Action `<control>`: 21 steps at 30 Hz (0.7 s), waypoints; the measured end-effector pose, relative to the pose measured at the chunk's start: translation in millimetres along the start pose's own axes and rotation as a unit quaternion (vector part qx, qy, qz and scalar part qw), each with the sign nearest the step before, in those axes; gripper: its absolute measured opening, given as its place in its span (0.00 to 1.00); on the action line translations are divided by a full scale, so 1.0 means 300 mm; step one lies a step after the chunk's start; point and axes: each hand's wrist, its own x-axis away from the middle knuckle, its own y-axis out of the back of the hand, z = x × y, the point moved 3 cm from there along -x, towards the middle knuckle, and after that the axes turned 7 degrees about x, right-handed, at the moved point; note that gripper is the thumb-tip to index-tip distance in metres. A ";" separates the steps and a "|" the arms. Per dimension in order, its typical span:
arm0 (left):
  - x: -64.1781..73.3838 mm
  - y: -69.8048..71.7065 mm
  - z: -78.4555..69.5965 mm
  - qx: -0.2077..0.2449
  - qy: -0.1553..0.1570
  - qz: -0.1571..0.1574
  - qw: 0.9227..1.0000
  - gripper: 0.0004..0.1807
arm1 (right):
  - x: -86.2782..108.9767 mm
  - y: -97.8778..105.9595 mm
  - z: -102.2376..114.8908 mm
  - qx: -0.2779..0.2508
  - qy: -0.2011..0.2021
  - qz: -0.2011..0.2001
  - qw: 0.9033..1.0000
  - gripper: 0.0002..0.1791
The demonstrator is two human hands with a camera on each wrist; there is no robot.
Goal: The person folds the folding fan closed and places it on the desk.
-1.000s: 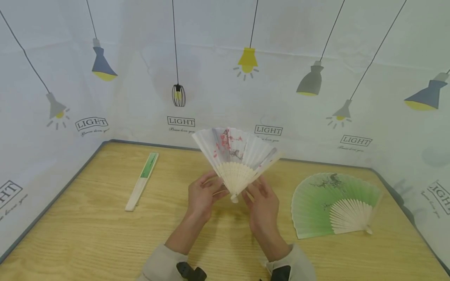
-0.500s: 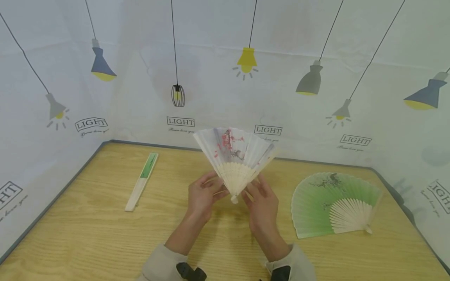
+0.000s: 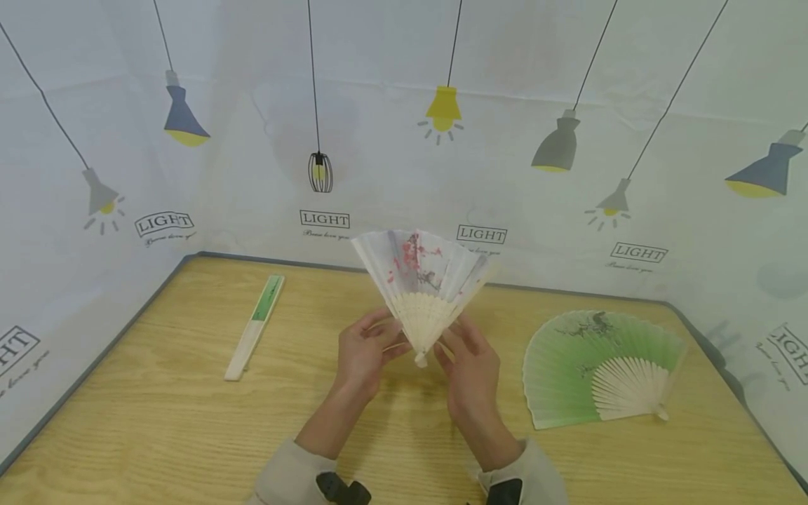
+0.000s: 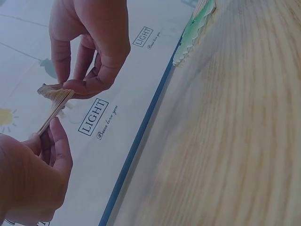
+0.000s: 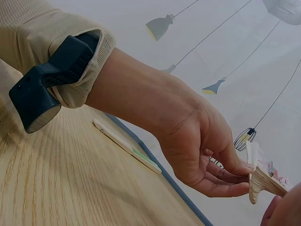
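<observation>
Several boxed labels (image 3: 325,219) reading LIGHT run along the wall cloth (image 3: 379,42); of the script (image 4: 107,123) beneath, "love you" can be made out, the first word unclear. Printed lamps (image 3: 445,103) hang above. A dark border (image 3: 581,293) trims the worktop (image 3: 158,435) at the sides and the far edge, where the cloth rises behind the work.

Raised over the worktop is a white fan (image 3: 419,273), partly spread, red blossoms showing, pivot end lowest. The left hand (image 3: 361,354) and right hand (image 3: 473,361) pinch its two sides in their fingers.

Well to the left lies a closed fan (image 3: 255,327); near the right hand, a spread green fan (image 3: 562,372) takes up that side. Wood grain shows between the closed fan and the left hand.
</observation>
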 end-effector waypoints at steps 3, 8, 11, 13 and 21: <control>0.001 -0.002 -0.001 -0.001 -0.003 0.003 1.000 0.15 | -0.001 0.000 0.001 0.002 -0.001 0.000 1.000 0.22; 0.001 -0.003 -0.003 -0.005 -0.002 0.006 1.000 0.15 | -0.001 0.000 0.002 0.007 -0.001 0.004 1.000 0.22; 0.001 -0.003 -0.003 -0.009 0.001 0.007 1.000 0.15 | -0.001 0.000 0.002 0.013 0.000 0.007 1.000 0.22; 0.001 -0.003 -0.002 -0.012 0.004 0.010 1.000 0.15 | 0.001 0.001 0.001 0.016 0.000 0.009 1.000 0.22; 0.003 -0.004 -0.002 -0.024 0.004 0.022 0.999 0.15 | 0.001 0.000 0.002 0.020 0.004 0.016 1.000 0.21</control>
